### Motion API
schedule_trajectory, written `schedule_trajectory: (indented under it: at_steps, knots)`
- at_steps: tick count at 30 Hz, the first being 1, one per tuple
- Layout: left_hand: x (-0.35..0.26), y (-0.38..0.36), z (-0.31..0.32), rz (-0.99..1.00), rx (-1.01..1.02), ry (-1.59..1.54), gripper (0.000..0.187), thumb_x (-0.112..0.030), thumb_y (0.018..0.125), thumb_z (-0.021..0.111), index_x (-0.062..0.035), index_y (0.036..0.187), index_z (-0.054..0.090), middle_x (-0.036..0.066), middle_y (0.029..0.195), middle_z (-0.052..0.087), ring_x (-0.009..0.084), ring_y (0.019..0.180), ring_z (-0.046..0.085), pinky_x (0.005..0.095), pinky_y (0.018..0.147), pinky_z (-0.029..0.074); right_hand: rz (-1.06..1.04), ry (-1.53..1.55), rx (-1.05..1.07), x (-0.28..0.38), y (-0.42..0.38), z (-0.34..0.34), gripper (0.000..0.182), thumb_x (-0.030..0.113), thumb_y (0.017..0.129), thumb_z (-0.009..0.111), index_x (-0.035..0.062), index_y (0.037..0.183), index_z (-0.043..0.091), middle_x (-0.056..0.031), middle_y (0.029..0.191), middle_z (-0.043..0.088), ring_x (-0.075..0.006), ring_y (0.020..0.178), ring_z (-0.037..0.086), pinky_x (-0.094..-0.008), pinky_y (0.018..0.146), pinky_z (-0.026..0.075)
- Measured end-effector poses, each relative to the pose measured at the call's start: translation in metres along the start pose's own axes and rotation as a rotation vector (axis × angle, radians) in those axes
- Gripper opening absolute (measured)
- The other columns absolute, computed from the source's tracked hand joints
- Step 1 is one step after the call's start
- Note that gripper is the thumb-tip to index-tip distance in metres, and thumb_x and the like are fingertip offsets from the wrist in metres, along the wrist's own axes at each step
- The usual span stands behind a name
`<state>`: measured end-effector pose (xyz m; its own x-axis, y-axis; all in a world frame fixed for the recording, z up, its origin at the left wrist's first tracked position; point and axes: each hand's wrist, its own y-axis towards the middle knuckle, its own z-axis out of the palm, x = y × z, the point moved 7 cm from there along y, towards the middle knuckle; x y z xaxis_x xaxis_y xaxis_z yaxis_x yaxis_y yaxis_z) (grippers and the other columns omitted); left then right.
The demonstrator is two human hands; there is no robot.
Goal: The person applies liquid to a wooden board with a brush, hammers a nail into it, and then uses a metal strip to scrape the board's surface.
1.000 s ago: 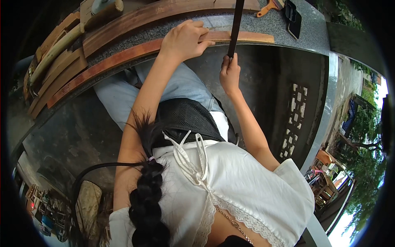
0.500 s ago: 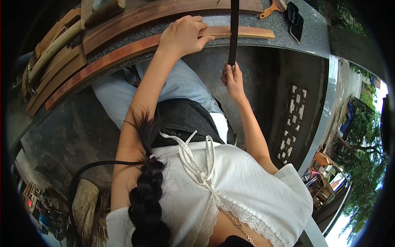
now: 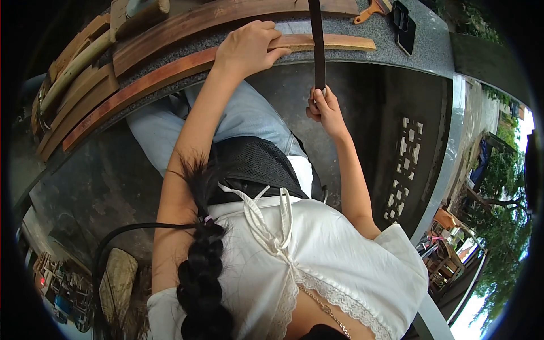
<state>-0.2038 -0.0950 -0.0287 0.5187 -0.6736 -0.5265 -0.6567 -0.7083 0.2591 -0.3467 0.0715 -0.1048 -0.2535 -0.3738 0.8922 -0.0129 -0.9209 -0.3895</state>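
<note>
My left hand (image 3: 246, 50) is closed over a long, narrow wooden strip (image 3: 136, 88) lying along the near edge of the stone counter, its thumb along the near side. Lower and to the right, my right hand (image 3: 327, 107) is wrapped round the near end of a long, dark, flat bar (image 3: 319, 62). This bar crosses the strip to the right of my left hand, close to its pale right end. Its far end runs out of the picture at the top, and I cannot make out its exact kind.
A wide dark board (image 3: 187, 28) lies behind the strip on the granite counter (image 3: 428, 37). An orange-handled brush (image 3: 369, 12) and a black phone (image 3: 406, 39) are at the back right. More wooden pieces and a wooden-handled tool (image 3: 79, 68) lie at the left.
The dark bar has tilted, its upper part shifting left while my right hand moves slightly right and down. My left hand keeps its hold on the wooden strip.
</note>
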Motion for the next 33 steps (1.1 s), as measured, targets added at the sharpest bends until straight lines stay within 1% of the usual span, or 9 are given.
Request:
schedule_trajectory:
  at_steps: [8, 13, 15, 18, 19, 25, 29, 31, 33]
  knots:
    - [-0.002, -0.001, -0.002, -0.02, 0.005, 0.015, 0.031, -0.04, 0.079, 0.072, -0.0097, 0.085, 0.069, 0.002, 0.085, 0.063, 0.0225, 0.087, 0.065, 0.0371, 0.075, 0.056, 0.046, 0.046, 0.014, -0.001, 0.0, -0.002, 0.027, 0.034, 0.104, 0.043, 0.0107, 0.09, 0.044, 0.0057, 0.061, 0.031, -0.0046, 0.049, 0.024, -0.0228, 0.045, 0.022]
    - [-0.001, -0.002, 0.0, -0.006, -0.009, 0.031, 0.034, -0.041, 0.077, 0.073, -0.0098, 0.09, 0.07, 0.003, 0.085, 0.063, 0.0238, 0.085, 0.065, 0.0375, 0.073, 0.055, 0.05, 0.073, 0.036, -0.006, 0.0, 0.0, 0.027, 0.033, 0.104, 0.044, 0.0095, 0.09, 0.044, 0.0053, 0.06, 0.032, -0.0052, 0.05, 0.028, -0.0238, 0.045, 0.025]
    - [0.0, -0.002, 0.001, 0.002, -0.011, 0.034, 0.038, -0.043, 0.076, 0.074, -0.0097, 0.095, 0.071, 0.003, 0.085, 0.062, 0.0251, 0.083, 0.065, 0.0375, 0.072, 0.055, -0.076, -0.402, -0.259, -0.003, -0.003, -0.006, 0.026, 0.03, 0.104, 0.043, 0.0062, 0.092, 0.044, 0.0007, 0.058, 0.039, -0.0101, 0.048, 0.038, -0.0278, 0.046, 0.032]
    - [-0.003, -0.006, 0.003, -0.007, -0.019, 0.01, 0.037, -0.041, 0.075, 0.075, -0.0096, 0.094, 0.072, 0.003, 0.084, 0.062, 0.0249, 0.085, 0.065, 0.0376, 0.071, 0.054, -0.153, -0.677, -0.414, -0.001, -0.012, 0.004, 0.025, 0.026, 0.105, 0.042, 0.0034, 0.095, 0.044, -0.0052, 0.059, 0.046, -0.0165, 0.049, 0.047, -0.0323, 0.049, 0.038]
    - [-0.003, -0.006, 0.003, -0.002, -0.01, 0.018, 0.036, -0.04, 0.075, 0.076, -0.0097, 0.093, 0.072, 0.003, 0.085, 0.062, 0.0247, 0.085, 0.065, 0.0376, 0.071, 0.054, -0.148, -0.678, -0.428, -0.002, -0.013, 0.005, 0.021, 0.021, 0.104, 0.041, 0.0023, 0.096, 0.044, -0.0103, 0.061, 0.051, -0.023, 0.05, 0.051, -0.0356, 0.049, 0.039]
    - [-0.008, -0.009, 0.003, 0.019, -0.024, 0.029, 0.033, -0.038, 0.075, 0.076, -0.01, 0.093, 0.072, 0.003, 0.083, 0.062, 0.0242, 0.084, 0.064, 0.0374, 0.071, 0.055, -0.195, -0.739, -0.461, -0.005, -0.018, 0.005, 0.016, 0.017, 0.103, 0.043, 0.0015, 0.097, 0.044, -0.0146, 0.062, 0.053, -0.0304, 0.051, 0.055, -0.0383, 0.049, 0.039]
    - [-0.007, -0.009, 0.002, 0.018, -0.024, 0.044, 0.032, -0.037, 0.075, 0.076, -0.01, 0.092, 0.072, 0.003, 0.082, 0.061, 0.024, 0.084, 0.064, 0.0372, 0.071, 0.055, -0.214, -0.756, -0.469, -0.015, -0.015, -0.001, 0.018, 0.019, 0.103, 0.043, 0.0023, 0.097, 0.045, -0.0095, 0.062, 0.052, -0.0227, 0.051, 0.053, -0.0354, 0.048, 0.039]
    - [-0.007, -0.009, 0.002, 0.015, -0.021, 0.045, 0.033, -0.037, 0.075, 0.076, -0.0101, 0.093, 0.072, 0.003, 0.082, 0.061, 0.0238, 0.084, 0.064, 0.0371, 0.072, 0.055, -0.138, -0.376, -0.338, -0.028, -0.009, -0.004, 0.019, 0.022, 0.104, 0.043, 0.0051, 0.096, 0.045, -0.0011, 0.061, 0.045, -0.0121, 0.05, 0.044, -0.0292, 0.046, 0.035]
    - [-0.007, -0.009, 0.003, 0.013, -0.015, 0.044, 0.033, -0.038, 0.075, 0.076, -0.0102, 0.093, 0.072, 0.002, 0.083, 0.061, 0.0236, 0.084, 0.064, 0.037, 0.072, 0.055, -0.108, -0.246, -0.26, -0.022, -0.01, -0.006, 0.02, 0.024, 0.104, 0.044, 0.0069, 0.095, 0.045, 0.0019, 0.062, 0.04, -0.0086, 0.051, 0.039, -0.0262, 0.046, 0.033]
